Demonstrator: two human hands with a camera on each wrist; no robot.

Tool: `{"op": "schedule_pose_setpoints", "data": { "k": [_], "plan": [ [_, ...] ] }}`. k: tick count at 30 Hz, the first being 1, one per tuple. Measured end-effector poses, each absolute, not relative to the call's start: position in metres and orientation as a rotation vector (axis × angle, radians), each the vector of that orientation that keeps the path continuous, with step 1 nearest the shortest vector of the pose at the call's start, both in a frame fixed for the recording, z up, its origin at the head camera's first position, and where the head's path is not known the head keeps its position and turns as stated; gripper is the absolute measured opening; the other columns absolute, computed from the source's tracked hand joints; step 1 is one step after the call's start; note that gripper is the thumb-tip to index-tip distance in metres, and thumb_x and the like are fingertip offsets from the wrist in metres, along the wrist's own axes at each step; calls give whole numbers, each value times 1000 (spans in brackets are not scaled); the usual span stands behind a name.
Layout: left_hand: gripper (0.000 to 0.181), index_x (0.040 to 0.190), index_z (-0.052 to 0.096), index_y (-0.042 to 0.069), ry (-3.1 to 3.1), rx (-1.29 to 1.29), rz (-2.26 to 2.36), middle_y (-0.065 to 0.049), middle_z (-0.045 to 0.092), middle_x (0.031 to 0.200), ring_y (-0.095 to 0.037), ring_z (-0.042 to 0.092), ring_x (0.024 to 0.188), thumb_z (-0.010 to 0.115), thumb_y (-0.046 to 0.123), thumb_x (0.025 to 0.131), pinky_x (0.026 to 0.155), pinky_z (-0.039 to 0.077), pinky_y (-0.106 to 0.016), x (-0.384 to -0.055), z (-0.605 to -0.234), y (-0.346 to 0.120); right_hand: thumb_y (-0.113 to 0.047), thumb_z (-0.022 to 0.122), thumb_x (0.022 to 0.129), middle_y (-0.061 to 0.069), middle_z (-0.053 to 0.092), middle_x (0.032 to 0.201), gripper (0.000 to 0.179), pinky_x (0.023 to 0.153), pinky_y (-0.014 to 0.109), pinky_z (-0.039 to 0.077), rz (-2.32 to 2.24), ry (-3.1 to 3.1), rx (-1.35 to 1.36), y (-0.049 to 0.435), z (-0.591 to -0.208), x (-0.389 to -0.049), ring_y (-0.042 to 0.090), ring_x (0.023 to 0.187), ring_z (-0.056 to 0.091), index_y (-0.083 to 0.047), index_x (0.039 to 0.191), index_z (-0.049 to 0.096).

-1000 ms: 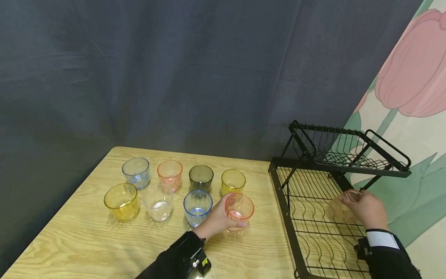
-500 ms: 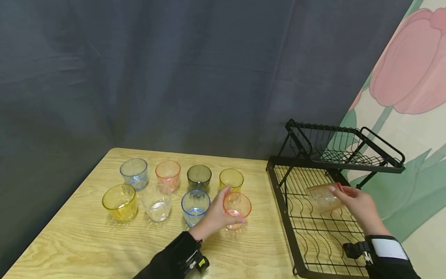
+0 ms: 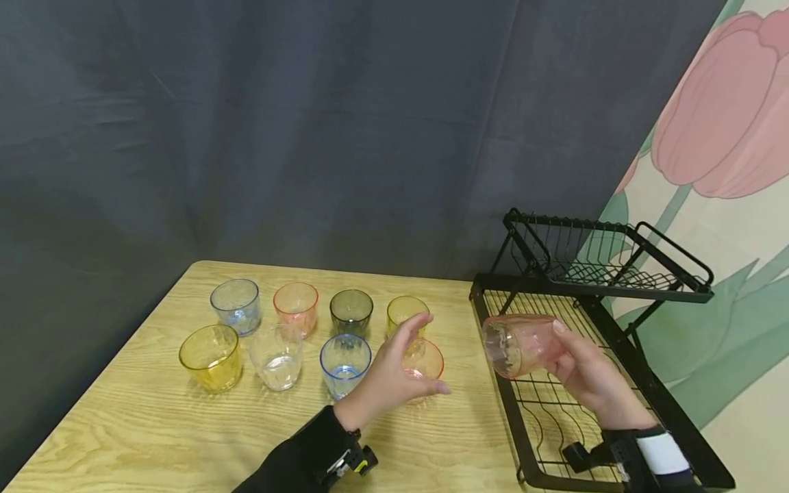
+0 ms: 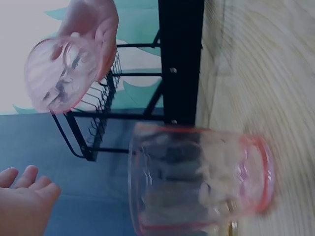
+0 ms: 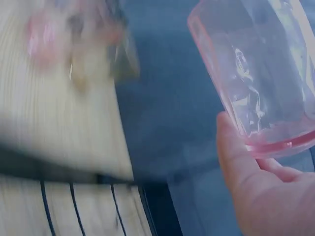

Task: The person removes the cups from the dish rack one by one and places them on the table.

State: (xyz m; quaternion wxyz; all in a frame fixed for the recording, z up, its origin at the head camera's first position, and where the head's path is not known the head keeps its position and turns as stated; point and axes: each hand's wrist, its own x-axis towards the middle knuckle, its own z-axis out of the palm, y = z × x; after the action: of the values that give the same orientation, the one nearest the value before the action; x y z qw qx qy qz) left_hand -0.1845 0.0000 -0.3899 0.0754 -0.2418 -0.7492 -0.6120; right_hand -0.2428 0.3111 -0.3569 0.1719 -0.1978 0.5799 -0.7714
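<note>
Over the left side of the black dish rack [image 3: 502,404], my right hand [image 3: 598,376] grips a clear pink glass [image 3: 524,346] tipped on its side. In the right wrist view, thumb and fingers hold that glass near one end. My left hand [image 3: 394,376] is beside a red-rimmed pink glass [image 3: 428,359] standing upright on the table, fingers and thumb spread apart. The left wrist view shows those fingertips [image 4: 42,189] apart from the standing glass. Just left of the left hand is a blue-rimmed glass [image 3: 345,366]; a yellow glass [image 3: 403,311] is partly hidden behind it.
Further left stand a yellow glass [image 3: 212,359], a clear glass [image 3: 277,359], a light blue glass [image 3: 237,305], another pink glass [image 3: 296,308] and a dark grey glass [image 3: 351,311]. The rack's upper tier [image 3: 610,267] juts up at the back right. A dark curtain [image 3: 339,137] hangs behind the table.
My right hand has lifted the pink glass from the rack and moved it left, turning it sideways. My left hand has let go of the standing pink glass, its fingers now spread.
</note>
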Motion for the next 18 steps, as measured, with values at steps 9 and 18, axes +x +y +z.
{"op": "schedule_pose_setpoints", "data": {
  "k": [9,18],
  "plan": [
    [116,151,9,20,-2084,-877,-1865,-11,22,157,-21,22,142,85,9,63,117,24,-43,-183,-380,12,-27,25,104,14,61,127,42,102,35,47,-2269,910,-697,239,-348,-231,27,117,56,-4,130,49],
    [133,150,10,10,-1825,-1100,-1787,-17,29,151,-29,39,132,87,-7,42,107,42,-46,-181,-368,15,-38,18,104,10,58,129,51,94,31,53,-2157,668,-853,189,-347,-202,22,115,56,-7,131,47]
  ]
}}
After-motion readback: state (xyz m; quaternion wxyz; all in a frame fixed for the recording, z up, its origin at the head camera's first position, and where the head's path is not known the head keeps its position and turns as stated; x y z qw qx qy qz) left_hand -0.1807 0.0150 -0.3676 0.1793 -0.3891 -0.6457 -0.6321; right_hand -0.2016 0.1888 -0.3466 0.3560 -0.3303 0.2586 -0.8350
